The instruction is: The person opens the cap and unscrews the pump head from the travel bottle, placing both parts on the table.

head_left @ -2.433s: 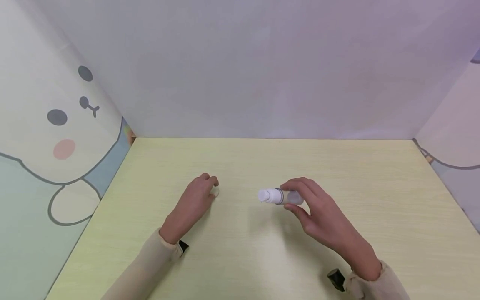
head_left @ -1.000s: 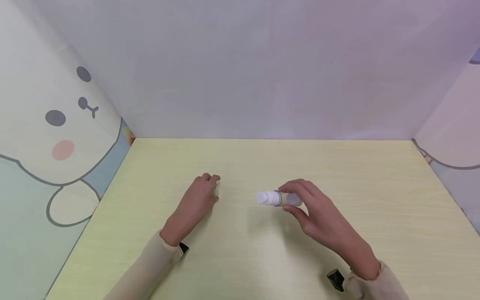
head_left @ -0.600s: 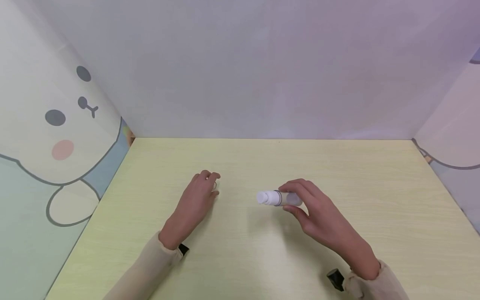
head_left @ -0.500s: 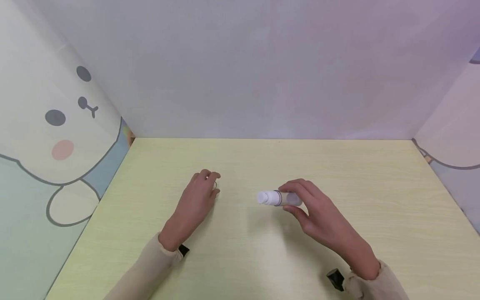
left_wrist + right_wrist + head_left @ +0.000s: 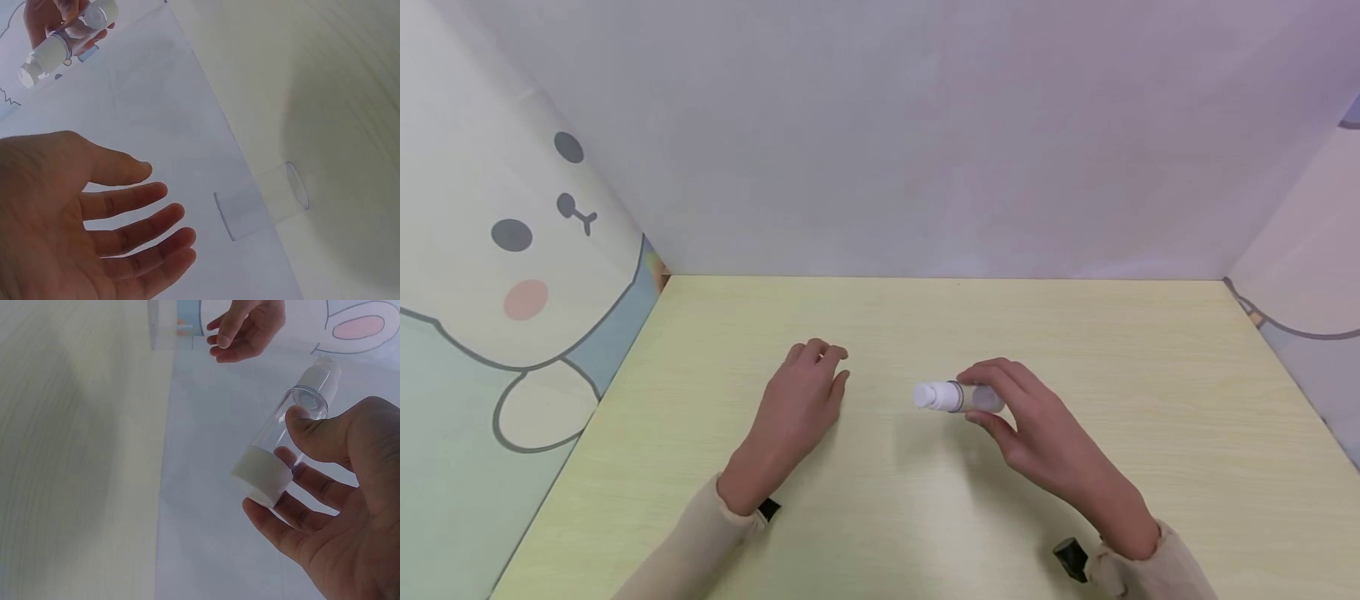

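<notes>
My right hand (image 5: 1037, 425) grips a clear airless pump bottle (image 5: 272, 434) between thumb and fingers, held above the table. The bottle has a white pump head (image 5: 934, 395) that points left and a white section (image 5: 262, 475) at its lower end. On the left, my left hand (image 5: 797, 404) has its fingers loosely spread and holds nothing. Just beyond its fingertips in the left wrist view, a clear cylindrical cap (image 5: 259, 200) stands on the table. From the head view that cap is hidden behind the left hand.
The light wood-grain table (image 5: 880, 517) ends at a plain pale wall (image 5: 880, 150) at the back. Side panels carry cartoon prints, with a bear face (image 5: 520, 250) on the left. A black wrist-camera piece (image 5: 1071, 558) sits by the right sleeve.
The left hand has drawn its fingers away from the clear cap, its thumb now apart and straighter. The right hand and the bottle have stayed almost still.
</notes>
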`<state>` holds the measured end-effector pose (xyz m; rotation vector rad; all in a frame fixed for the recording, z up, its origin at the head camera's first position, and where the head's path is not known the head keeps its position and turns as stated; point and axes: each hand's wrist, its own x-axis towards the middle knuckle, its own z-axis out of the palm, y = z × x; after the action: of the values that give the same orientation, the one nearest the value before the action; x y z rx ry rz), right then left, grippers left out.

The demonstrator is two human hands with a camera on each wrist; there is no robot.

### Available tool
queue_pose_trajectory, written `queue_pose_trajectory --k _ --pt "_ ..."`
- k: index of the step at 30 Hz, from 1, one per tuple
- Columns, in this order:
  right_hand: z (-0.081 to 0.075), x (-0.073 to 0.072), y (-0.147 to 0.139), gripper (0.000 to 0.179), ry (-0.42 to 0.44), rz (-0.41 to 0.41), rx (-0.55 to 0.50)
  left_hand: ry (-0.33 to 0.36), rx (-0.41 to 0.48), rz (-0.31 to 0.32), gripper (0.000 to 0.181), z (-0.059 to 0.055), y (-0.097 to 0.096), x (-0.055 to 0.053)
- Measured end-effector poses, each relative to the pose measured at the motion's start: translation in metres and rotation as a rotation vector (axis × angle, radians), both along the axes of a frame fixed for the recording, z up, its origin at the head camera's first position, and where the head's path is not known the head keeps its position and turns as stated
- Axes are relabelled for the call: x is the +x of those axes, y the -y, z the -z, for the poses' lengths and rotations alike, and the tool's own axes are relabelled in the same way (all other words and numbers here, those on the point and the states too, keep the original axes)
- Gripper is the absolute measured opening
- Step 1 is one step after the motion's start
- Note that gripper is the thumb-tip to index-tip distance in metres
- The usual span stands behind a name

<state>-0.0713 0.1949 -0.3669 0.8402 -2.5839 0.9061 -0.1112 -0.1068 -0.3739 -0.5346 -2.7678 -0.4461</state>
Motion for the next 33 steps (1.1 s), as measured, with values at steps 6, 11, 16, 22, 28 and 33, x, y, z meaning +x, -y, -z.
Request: queue_pose_trajectory --k 6,11,16,22,28,33 --pt "0.0 0.0 0.001 0.049 0.007 -0.007 -0.006 -0.171 -0.021 0.052 0.015 -0.001 -0.004 0.005" --pt "0.0 0.001 0.001 0.048 0.008 -0.019 -0.017 -0.218 -0.009 0.09 0.014 -0.003 -0.008 0.009" --pt "0.001 0.0 0.002 0.047 0.012 -0.029 -0.02 -0.271 0.012 0.149 0.017 -0.004 -0.013 0.011" --pt "0.003 0.0 0.002 0.047 0.026 -0.035 -0.03 -0.348 0.022 0.219 0.022 -0.006 -0.02 0.011" --pt "0.005 -0.001 0.004 0.047 0.032 -0.043 -0.038 -0.357 0.024 0.265 0.037 -0.005 -0.026 0.012" --pt "0.005 -0.001 0.004 0.046 0.043 -0.046 -0.041 -0.346 0.041 0.314 0.051 -0.007 -0.031 0.014"
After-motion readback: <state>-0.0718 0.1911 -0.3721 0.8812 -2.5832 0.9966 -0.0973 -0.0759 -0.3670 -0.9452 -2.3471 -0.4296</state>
